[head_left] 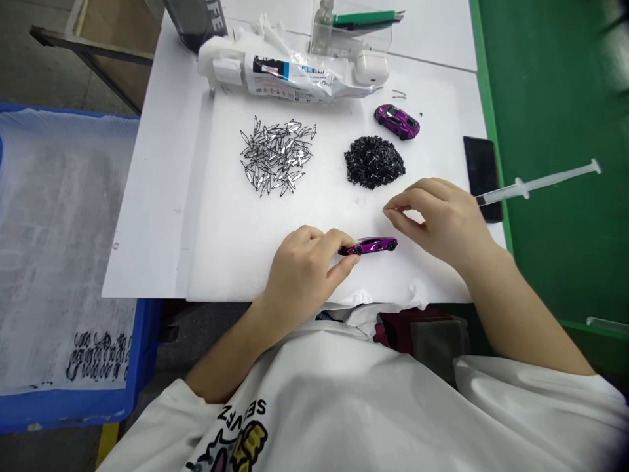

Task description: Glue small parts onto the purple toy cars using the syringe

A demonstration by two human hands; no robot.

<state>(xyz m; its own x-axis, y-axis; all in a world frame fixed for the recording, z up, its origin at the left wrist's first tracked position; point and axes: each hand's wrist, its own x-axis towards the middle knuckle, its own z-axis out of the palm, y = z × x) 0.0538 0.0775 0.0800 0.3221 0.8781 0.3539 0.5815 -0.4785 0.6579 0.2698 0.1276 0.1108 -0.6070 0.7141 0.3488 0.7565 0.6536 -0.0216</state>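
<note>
My left hand [307, 272] grips the front or rear end of a small purple toy car [374, 245] between thumb and fingers, side-on above the white foam sheet [221, 255]. To the right of the car, my right hand [435, 219] is closed in a pinch, thumb and forefinger together; what sits at the fingertips, if anything, is too small to name. Just beyond that hand lies a heap of tiny black parts [374, 162]. Farther left is a loose pile of clear, dark-edged leaf-shaped pieces [278, 156]. A second purple toy car [397, 122] rests behind the black heap.
Along the back lie a large white tube [289, 77], a white earbud case [371, 67] and a clear box [344, 42] with a green-handled tool [366, 19]. At right, a syringe [538, 183] crosses a dark phone [479, 167]. A blue crate [140, 373] stands at left.
</note>
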